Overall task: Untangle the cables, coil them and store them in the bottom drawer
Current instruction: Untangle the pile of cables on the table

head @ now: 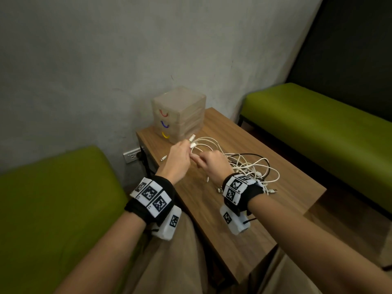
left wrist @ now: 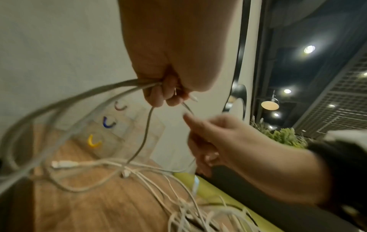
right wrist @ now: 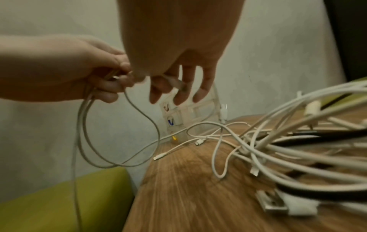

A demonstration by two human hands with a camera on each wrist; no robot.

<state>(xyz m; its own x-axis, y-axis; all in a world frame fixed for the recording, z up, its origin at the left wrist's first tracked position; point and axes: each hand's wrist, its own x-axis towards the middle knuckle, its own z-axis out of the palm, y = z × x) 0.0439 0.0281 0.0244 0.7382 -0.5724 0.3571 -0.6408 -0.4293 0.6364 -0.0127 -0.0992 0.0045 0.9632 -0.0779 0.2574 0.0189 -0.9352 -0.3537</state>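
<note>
The left hand (head: 177, 158) pinched loops of one white cable (left wrist: 79, 100); the right hand (head: 213, 166) hung spread beside. The tangle (head: 252, 168) waited, the drawers (head: 169, 124) were closed.

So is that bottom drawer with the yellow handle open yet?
Shut. The yellow-handled bottom drawer sits flush with the two drawers above it in the drawer unit.

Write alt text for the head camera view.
Two hands work above a small wooden table: the left hand grips loops of a white cable while the right hand reaches toward it. A tangled pile of cables lies beside them, a clear three-drawer box stands by the wall, and green benches flank the table.
</note>
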